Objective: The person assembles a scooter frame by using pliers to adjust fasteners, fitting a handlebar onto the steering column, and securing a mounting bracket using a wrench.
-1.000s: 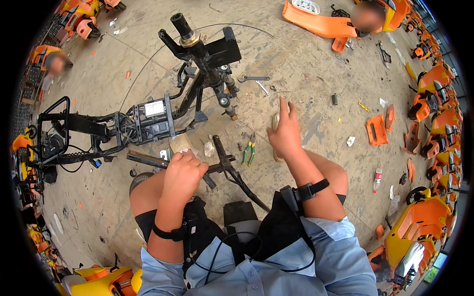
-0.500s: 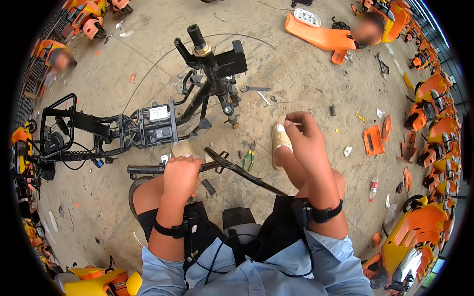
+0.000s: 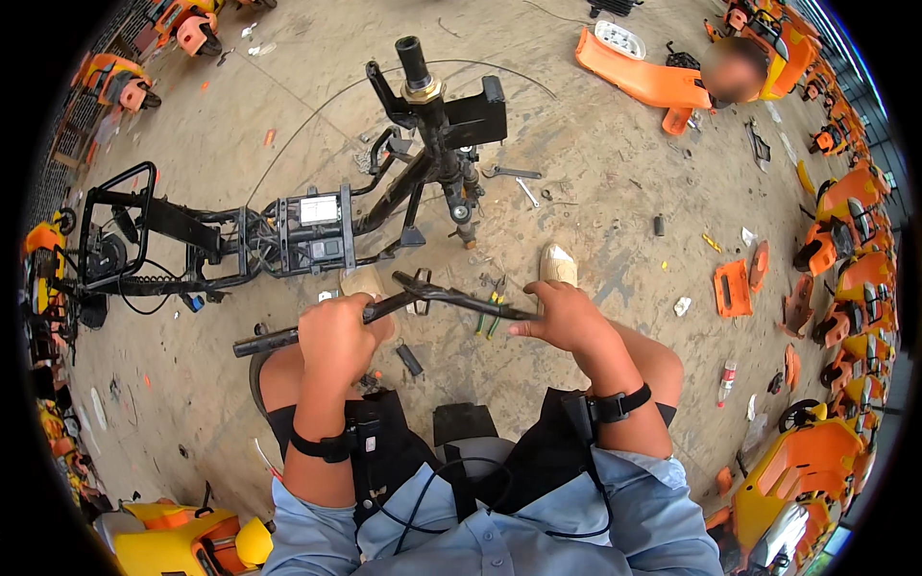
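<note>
A black scooter handlebar (image 3: 387,306) lies across the space above my knees, its bracket near the middle. My left hand (image 3: 336,336) is wrapped round its left part, and the bar's left end sticks out beyond the fist. At the other end my right hand (image 3: 569,319) curls round the bar, thumb below and fingers above; the bar's tip is hidden in it. Ahead on the left stands a bare black scooter frame (image 3: 312,235) with an upright steering column (image 3: 432,125). Green-handled pliers (image 3: 493,312) lie on the floor behind the bar.
Two wrenches (image 3: 519,176) lie right of the steering column. A short black cylinder (image 3: 409,360) is near my left knee. Orange panels (image 3: 639,79) and a bottle (image 3: 727,382) lie to the right. Yellow-orange scooters (image 3: 802,461) line the sides. A person (image 3: 735,72) is at the far right.
My right hand has come down and left onto the handlebar's right end. The bar's right end has risen, and my left hand has kept its hold, shifting slightly left.
</note>
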`<control>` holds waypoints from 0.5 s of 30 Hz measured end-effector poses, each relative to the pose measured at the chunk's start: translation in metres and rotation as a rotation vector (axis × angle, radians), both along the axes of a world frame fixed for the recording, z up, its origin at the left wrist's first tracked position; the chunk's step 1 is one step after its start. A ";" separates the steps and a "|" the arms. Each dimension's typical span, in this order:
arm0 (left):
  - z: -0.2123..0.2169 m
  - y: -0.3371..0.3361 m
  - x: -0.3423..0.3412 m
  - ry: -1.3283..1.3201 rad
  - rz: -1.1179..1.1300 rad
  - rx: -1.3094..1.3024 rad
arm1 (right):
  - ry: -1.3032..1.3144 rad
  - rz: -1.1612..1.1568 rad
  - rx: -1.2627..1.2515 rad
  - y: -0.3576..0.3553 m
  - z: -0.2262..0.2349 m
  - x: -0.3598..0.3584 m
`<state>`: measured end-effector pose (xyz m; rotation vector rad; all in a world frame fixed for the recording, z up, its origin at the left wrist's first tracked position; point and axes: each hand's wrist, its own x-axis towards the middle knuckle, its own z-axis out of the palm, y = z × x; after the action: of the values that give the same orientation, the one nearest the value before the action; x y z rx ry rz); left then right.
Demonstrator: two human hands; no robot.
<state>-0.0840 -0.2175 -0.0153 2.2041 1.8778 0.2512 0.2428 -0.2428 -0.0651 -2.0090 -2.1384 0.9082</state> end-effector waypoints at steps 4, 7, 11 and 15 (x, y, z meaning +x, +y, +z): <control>0.001 0.002 0.001 -0.050 0.158 -0.067 | -0.131 0.010 0.234 -0.001 -0.012 0.002; 0.004 0.003 0.004 -0.132 0.220 -0.080 | -0.241 -0.087 0.416 0.008 -0.010 0.003; 0.016 0.000 0.009 -0.250 0.228 -0.061 | -0.244 -0.187 0.519 0.011 0.027 -0.004; 0.013 -0.015 0.012 -0.299 0.036 0.301 | -0.284 -0.298 0.351 -0.002 0.081 -0.005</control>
<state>-0.0721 -0.2324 -0.0020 2.1614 1.8089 0.8703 0.2382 -0.2449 0.0158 -2.2779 -1.8716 0.1997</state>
